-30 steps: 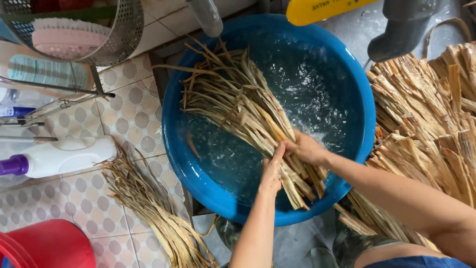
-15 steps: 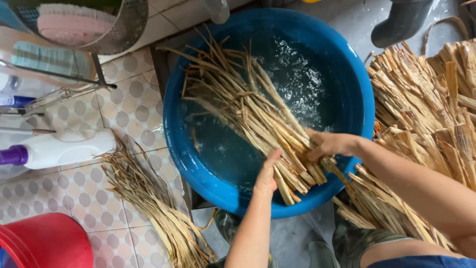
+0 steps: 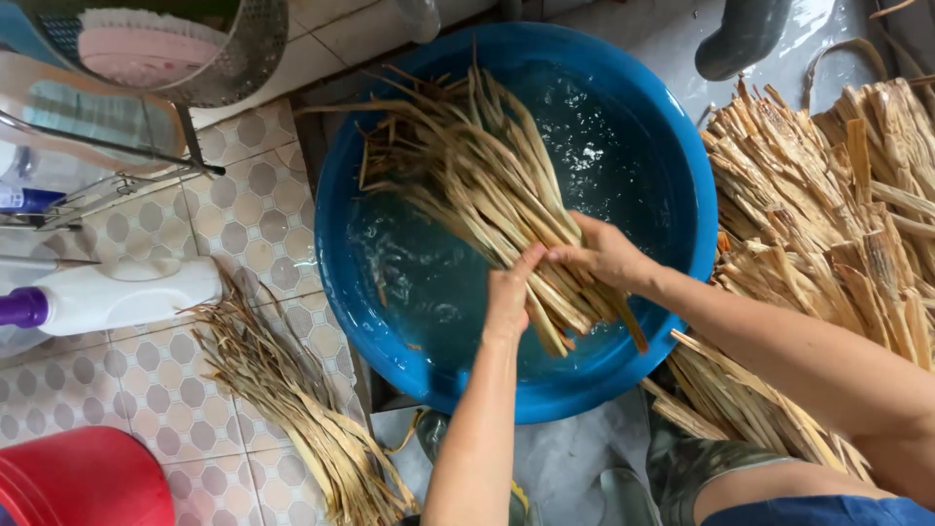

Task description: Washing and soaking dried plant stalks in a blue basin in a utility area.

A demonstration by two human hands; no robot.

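Observation:
A round blue basin point(image 3: 682, 146) holds water and a long bundle of dry tan leaf strips point(image 3: 477, 175) lying across it. My left hand point(image 3: 508, 292) and my right hand point(image 3: 606, 255) both grip the near end of this bundle, close together, above the water near the basin's front rim. The bundle's far ends fan out toward the basin's back left.
A big heap of dry strips point(image 3: 828, 234) lies to the right of the basin. A smaller wet bunch point(image 3: 282, 390) rests on the tiled floor at left, near a white bottle with a purple cap point(image 3: 117, 292), a red tub point(image 3: 88, 482) and a metal rack point(image 3: 127, 117).
Both hands have shifted the bundle a little to the right and lifted its near end; the hands moved closer together on it.

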